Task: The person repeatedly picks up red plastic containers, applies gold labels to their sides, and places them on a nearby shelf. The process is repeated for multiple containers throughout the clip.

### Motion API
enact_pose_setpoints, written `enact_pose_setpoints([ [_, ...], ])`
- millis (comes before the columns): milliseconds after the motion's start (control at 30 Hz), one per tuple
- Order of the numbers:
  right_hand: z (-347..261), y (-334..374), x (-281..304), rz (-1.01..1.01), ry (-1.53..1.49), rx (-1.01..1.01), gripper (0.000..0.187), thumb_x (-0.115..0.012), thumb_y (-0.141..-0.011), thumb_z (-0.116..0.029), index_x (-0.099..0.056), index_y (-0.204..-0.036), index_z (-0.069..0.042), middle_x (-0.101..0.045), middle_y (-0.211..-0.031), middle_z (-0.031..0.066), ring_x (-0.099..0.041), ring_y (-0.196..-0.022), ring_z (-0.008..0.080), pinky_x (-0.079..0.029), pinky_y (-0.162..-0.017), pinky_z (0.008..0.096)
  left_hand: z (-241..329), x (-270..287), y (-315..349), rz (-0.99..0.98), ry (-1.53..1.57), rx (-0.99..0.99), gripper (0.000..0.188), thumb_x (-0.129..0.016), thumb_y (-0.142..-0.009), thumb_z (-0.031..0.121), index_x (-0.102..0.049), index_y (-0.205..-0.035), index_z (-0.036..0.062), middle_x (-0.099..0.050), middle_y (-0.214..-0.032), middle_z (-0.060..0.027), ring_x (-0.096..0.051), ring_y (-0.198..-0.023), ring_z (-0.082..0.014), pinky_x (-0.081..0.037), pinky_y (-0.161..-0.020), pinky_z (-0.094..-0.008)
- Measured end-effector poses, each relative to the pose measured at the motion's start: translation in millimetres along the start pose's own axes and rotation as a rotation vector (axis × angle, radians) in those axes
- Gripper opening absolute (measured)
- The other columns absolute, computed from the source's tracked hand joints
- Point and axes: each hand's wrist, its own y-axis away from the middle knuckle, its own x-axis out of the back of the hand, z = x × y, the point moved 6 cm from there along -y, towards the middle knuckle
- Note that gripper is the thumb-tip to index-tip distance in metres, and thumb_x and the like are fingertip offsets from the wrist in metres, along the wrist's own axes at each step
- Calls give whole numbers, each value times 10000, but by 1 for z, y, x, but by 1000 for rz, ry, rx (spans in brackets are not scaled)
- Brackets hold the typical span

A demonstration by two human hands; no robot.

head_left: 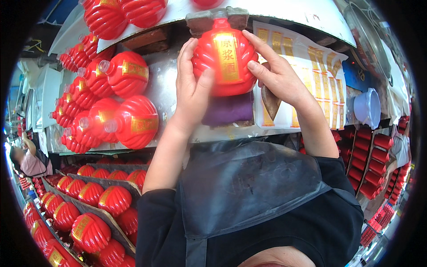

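A red ribbed bottle (203, 55) with a clear neck and a gold label (227, 58) lies in front of me, its neck resting in a dark grey block (193, 20). My left hand (191, 80) cups its left side, the thumb over the lower ribs. With index finger and thumb, my right hand (280, 75) touches the bottle's right side. Beneath the right palm, a flat, pointed brown blade (270, 104) sticks out, seemingly held by the curled fingers; its other end is hidden. Purple cloth (227, 110) lies under the bottle's base.
Several labelled red bottles (138, 122) lie on the table's left side. A white sheet of gold labels (318, 71) spreads at the right, near a pale blue tub (367, 108). Racks of red bottles (91, 231) stand below left. Another person (33, 160) is at far left.
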Motion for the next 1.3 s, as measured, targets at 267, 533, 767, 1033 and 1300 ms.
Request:
enact_pose_setpoints([
  [267, -5, 4, -2, 11, 28, -4, 773, -712, -991, -272, -342, -1659, -159, -628, -1384, 119, -633, -930, 118, -544, -847, 296, 12, -6, 3, -18, -243, -122, 645, -680, -930, 265, -470, -1481, 5, -351, -1609, -261, -393, -1471, -408, -313, -1223, -483],
  [533, -8, 3, -4, 32, 86, 25, 871, -782, -929, -285, -334, -1656, -111, -640, -1353, 149, -647, -958, 149, -545, -866, 309, 14, -6, 3, -27, -228, -113, 623, -676, -933, 241, -478, -1474, 5, -349, -1613, -255, -394, -1473, -399, -325, -1219, -478],
  [767, -6, 3, -3, 20, 60, -3, 862, -771, -933, -308, -338, -1657, -128, -643, -1342, 148, -643, -930, 145, -542, -849, 306, 10, -3, 2, -35, -120, -66, 643, -678, -940, 249, -461, -1493, 2, -352, -1611, -246, -393, -1477, -377, -320, -1226, -463],
  [1033, -13, 3, -6, 77, 72, -9, 890, -756, -880, -440, -395, -1601, -63, -558, -1468, 274, -613, -1295, 404, -494, -1076, 423, 11, -6, -4, 13, -136, -50, 733, -788, -869, 244, -464, -1482, 7, -395, -1553, -212, -423, -1445, -351, -352, -1208, -448],
  [1300, -16, 3, -5, 65, 144, 24, 914, -804, -902, -351, -338, -1644, -91, -540, -1495, 228, -653, -1182, 242, -550, -977, 372, 13, -5, -5, 4, -195, -41, 765, -804, -821, 217, -465, -1472, 3, -401, -1533, -215, -438, -1424, -355, -370, -1192, -455],
])
